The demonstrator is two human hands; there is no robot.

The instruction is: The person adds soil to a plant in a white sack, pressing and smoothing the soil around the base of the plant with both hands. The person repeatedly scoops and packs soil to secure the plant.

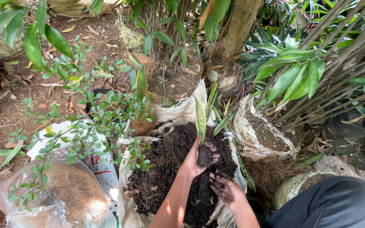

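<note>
Bare brown ground, crowded with leafy shrubs, carries a white sack (182, 110) of dark soil (165, 169). The left hand (199, 158) grips a small plant's (201, 122) root clump near the sack's far edge. The right hand (227, 190) lies open, soil-smeared, just beside it; a leafy branch (93, 122) overhangs the sack's left edge.

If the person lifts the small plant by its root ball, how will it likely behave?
The root ball looks like loose dark soil, so it may crumble. The long upright leaf seems stiff, probably top-heavy. The left hand cups it, which suggests it is light.

- Plant (200, 120) roots hidden inside soil clump in left hand (197, 158).
- Sack (127, 194) bottom cut off by lower edge.
- Right hand (227, 190) palm caked with soil; fingertips unclear.
- Plastic bag (51, 198) cut off at the lower edge.
</note>
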